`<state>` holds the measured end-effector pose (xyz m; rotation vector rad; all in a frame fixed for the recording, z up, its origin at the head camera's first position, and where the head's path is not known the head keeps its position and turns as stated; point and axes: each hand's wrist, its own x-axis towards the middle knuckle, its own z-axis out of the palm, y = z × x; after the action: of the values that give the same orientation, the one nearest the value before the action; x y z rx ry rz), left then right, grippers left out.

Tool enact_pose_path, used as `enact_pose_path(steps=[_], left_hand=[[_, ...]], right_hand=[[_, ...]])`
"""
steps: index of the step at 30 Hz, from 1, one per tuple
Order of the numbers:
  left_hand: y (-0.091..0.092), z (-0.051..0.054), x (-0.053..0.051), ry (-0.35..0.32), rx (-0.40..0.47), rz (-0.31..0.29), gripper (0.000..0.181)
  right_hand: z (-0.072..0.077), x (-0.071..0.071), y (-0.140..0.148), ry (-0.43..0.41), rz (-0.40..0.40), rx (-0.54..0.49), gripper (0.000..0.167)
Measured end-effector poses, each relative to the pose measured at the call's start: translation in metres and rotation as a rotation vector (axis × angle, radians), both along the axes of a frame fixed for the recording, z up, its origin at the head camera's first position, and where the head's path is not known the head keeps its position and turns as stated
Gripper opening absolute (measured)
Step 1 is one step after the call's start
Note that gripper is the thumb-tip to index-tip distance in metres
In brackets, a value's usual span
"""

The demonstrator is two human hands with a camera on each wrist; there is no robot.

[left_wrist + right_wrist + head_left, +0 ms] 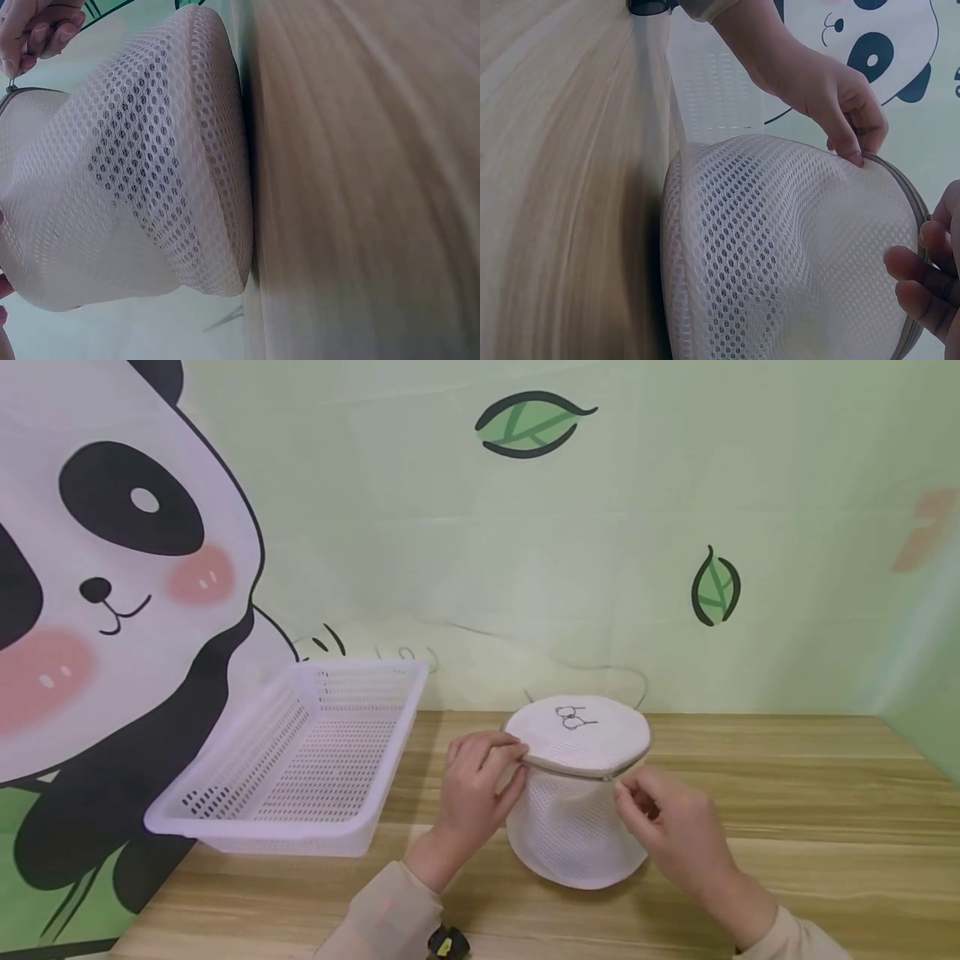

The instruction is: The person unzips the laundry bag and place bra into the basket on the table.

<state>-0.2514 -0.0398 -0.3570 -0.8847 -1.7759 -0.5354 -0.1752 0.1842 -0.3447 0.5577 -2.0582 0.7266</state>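
A round white mesh bag (577, 835) stands upright on the wooden table, its flat lid edged by a grey-brown zipper (904, 180). My left hand (476, 785) pinches the zipped rim at the lid's left side; in the right wrist view the left hand's thumb and fingers (847, 146) grip that edge. At the front right of the rim, my right hand (678, 831) has its fingers curled at the zipper pull. The left wrist view shows the right hand (41, 34) pinching the small metal pull (12, 84). Through the mesh (142, 142), the contents cannot be made out.
To the left of the bag, a white perforated plastic basket (367, 827) sits on the table (825, 793). A small black object (448, 942) lies by the left sleeve at the front. Behind stands a pale green backdrop (420, 527) with a panda and leaves.
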Motion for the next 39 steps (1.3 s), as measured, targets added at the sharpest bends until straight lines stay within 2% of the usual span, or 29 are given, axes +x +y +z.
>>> enact_pose_path(steps=[12,18,29,34,39], left_hand=[[-0.006,0.004,-0.003,-0.099,-0.057,-0.032,0.021],[-0.004,0.006,0.001,-0.038,-0.098,-0.034,0.027],[0.012,0.018,0.023,0.075,-0.182,-0.059,0.045],[0.02,0.02,0.03,0.075,-0.222,-0.074,0.05],[0.026,0.017,0.03,0.043,-0.228,-0.079,0.049]], right_hand=[[0.0,0.0,-0.01,-0.004,0.033,0.015,0.018],[-0.001,0.002,-0.013,-0.045,0.027,-0.004,0.02],[-0.002,0.001,-0.012,-0.037,0.039,0.002,0.02],[-0.002,0.001,-0.011,-0.024,0.045,0.009,0.02],[-0.001,0.002,-0.009,-0.017,0.053,0.015,0.021]])
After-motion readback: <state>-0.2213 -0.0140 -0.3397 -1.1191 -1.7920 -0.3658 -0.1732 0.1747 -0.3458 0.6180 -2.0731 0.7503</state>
